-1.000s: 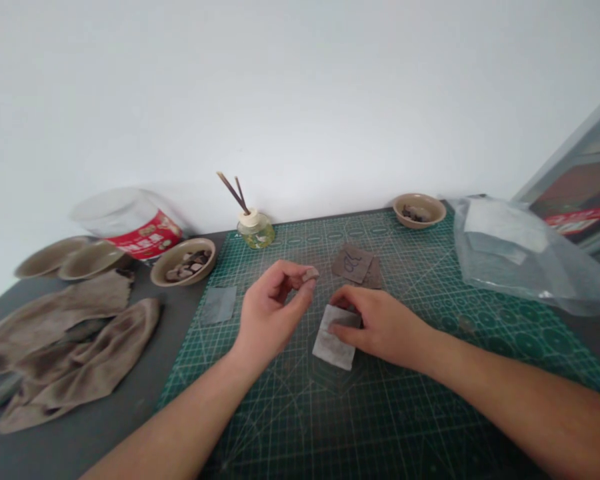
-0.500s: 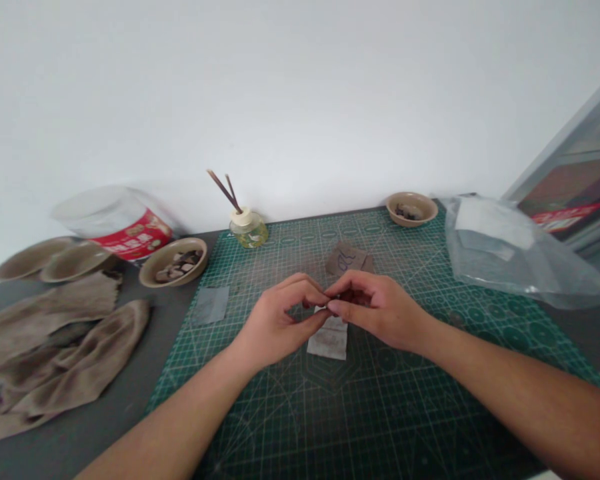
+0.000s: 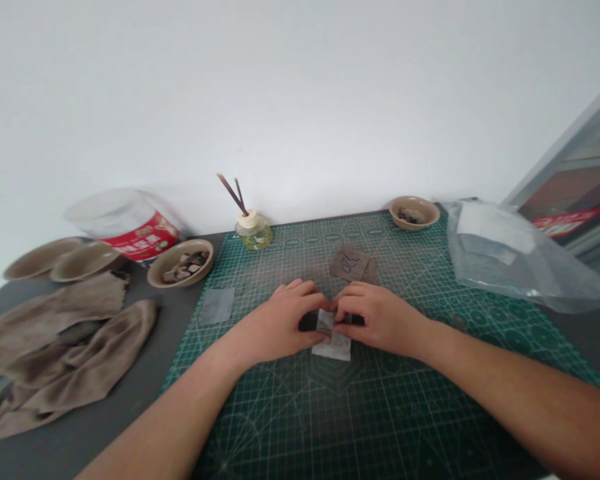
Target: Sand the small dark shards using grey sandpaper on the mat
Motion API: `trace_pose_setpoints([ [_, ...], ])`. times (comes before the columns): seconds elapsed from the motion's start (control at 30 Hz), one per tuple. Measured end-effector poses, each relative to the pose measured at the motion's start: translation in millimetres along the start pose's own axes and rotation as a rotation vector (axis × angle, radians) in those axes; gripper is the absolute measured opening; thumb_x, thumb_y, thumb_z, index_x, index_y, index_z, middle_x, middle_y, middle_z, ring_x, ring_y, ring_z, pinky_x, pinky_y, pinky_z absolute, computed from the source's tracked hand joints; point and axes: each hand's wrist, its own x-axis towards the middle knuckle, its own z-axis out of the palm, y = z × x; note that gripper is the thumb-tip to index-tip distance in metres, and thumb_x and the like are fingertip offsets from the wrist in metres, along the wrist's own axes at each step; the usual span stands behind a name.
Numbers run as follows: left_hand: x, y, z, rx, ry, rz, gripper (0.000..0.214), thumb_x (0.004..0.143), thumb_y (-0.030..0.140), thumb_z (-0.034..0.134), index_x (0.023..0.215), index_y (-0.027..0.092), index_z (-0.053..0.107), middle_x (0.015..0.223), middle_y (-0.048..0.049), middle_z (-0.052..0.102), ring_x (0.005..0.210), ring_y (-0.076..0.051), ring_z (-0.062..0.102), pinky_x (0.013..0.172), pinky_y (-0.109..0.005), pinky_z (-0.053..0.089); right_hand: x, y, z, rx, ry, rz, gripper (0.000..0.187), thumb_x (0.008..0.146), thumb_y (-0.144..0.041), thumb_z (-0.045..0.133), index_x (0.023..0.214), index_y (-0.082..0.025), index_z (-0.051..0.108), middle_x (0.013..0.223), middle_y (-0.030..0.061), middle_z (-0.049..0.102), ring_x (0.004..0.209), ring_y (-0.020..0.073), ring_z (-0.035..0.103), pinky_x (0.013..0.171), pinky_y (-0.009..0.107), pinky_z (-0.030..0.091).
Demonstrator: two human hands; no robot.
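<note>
A small whitish sheet, thin like paper or interfacing, lies on the green cutting mat between my hands. My left hand curves round its left side, thumb and forefinger closed in on the sheet's edge. From the right, my right hand has its forefinger and thumb bent onto the same sheet, close to the left fingertips. Any small piece under the fingertips is hidden. Just beyond the hands is a brown cloth patch with blue pen marks.
A translucent square lies left on the mat. Behind stand a reed diffuser, a bowl of dark and light pieces and another small bowl. Brown cloth spreads at left; a clear plastic bag is at right.
My hands have come down from a fingertip pinch above the sheet onto the sheet itself. Thumbs and forefingers have spread somewhat, baring more of it. The view has shifted slightly.
</note>
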Motion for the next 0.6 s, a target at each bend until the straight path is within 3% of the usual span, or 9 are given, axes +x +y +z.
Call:
trace_pose_setpoints([
  [0.37,-3.8,-0.4,1.3,0.066,-0.019,-0.048,0.033,0.078,0.046,0.072,0.104,0.027,0.062,0.101,-0.0026,0.057,0.103,-0.026,0.05,0.087,-0.04,0.035,-1.5,-1.2,-0.8,-0.089,-0.057,-0.012,0.008,0.088,-0.024,0.064,0.088,-0.018,0.069,0.091,0.0046,0.067,0.09,0.0183,0.059,0.083,0.032,0.044],
  [0.6,-4.4,0.9,1.2,0.077,-0.036,-0.082,0.036,0.076,0.046,0.073,0.105,0.027,0.063,0.101,-0.0028,0.057,0.103,-0.027,0.05,0.083,-0.038,0.034,-4.1,-3.1,-0.8,-0.078,-0.152,-0.085,0.006,0.085,-0.022,0.066,0.081,-0.019,0.069,0.087,0.0035,0.066,0.083,0.0166,0.058,0.075,0.028,0.044],
])
